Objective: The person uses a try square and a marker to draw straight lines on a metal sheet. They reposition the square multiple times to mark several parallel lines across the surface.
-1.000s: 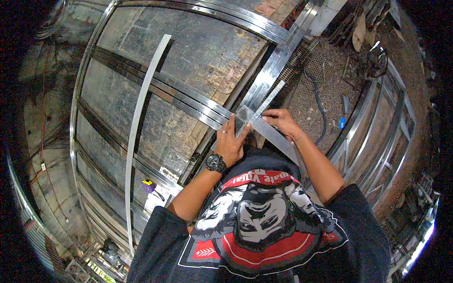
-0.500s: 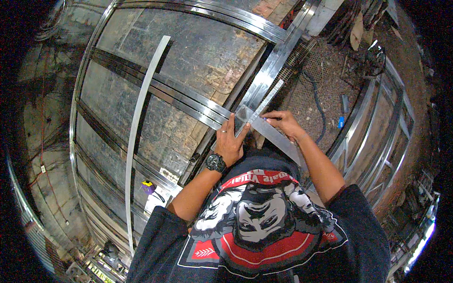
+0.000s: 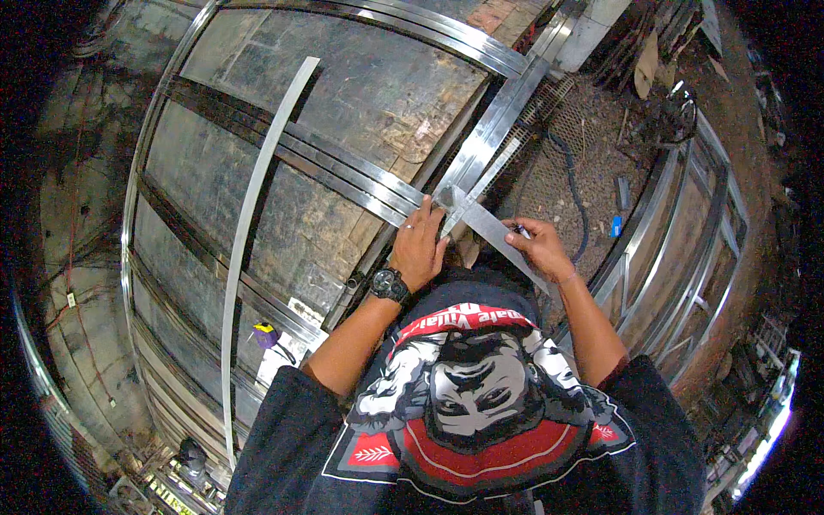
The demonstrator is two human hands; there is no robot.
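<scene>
My left hand (image 3: 419,249), with a ring and a black watch, lies with fingers stretched over the corner of a shiny metal frame (image 3: 489,137). Its fingertips touch the frame and its thumb rests beside a narrow steel ruler (image 3: 457,213), which runs along the frame's edge. From that corner a flat metal bar (image 3: 498,238) slants toward my body. My right hand (image 3: 541,247) is closed round a slim pen-like marker (image 3: 522,231), just above the bar's right side; its tip is hard to make out.
A long loose metal strip (image 3: 256,206) lies across the frame and dark boards. Near my left forearm sits a purple and yellow tape measure (image 3: 265,334). On the right are a black cable (image 3: 573,184), a small blue object (image 3: 616,226) and another metal frame (image 3: 678,249).
My right hand has drawn back from the corner, to the right and slightly nearer me, with the marker in it. My left hand stays at the corner with little movement.
</scene>
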